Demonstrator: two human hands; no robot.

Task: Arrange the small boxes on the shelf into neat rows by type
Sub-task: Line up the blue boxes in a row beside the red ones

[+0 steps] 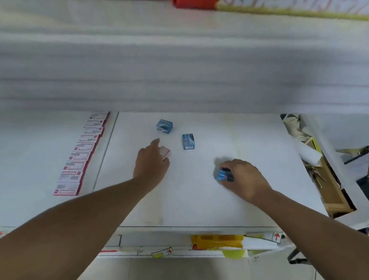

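White laminate shelf board (207, 196) fills the middle of the frame. At centre left runs a tidy row of red-and-white cartons (82, 154). Two loose blue boxes (164, 126) (188, 141) sit apart just above centre. The left hand (151, 162) rests with fingers spread on a small red-edged white box (164, 153); the right hand (243, 178) pinches a blurred blue box (223, 174).

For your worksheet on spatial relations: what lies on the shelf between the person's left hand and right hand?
In the head view, only bare white shelf lies between the left hand and right hand; the upright blue box stands further back.
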